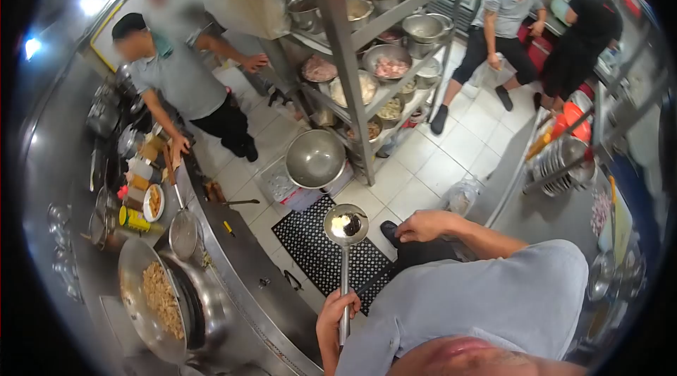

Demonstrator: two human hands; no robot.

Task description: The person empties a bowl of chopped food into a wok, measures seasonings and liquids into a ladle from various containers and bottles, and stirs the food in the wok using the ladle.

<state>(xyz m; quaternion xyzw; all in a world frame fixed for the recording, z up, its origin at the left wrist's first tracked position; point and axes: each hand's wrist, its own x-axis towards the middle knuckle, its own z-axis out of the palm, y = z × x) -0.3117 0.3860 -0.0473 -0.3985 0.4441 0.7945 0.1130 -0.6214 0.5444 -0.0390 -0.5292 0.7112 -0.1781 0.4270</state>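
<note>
Over the mat [303, 236], a shiny ladle [345, 232], pale-and-dark inside.

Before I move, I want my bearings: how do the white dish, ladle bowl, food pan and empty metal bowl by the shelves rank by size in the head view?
Largest to smallest:
Food pan
Empty metal bowl
Ladle bowl
White dish
The ladle bowl may look larger by being nearer.
</note>
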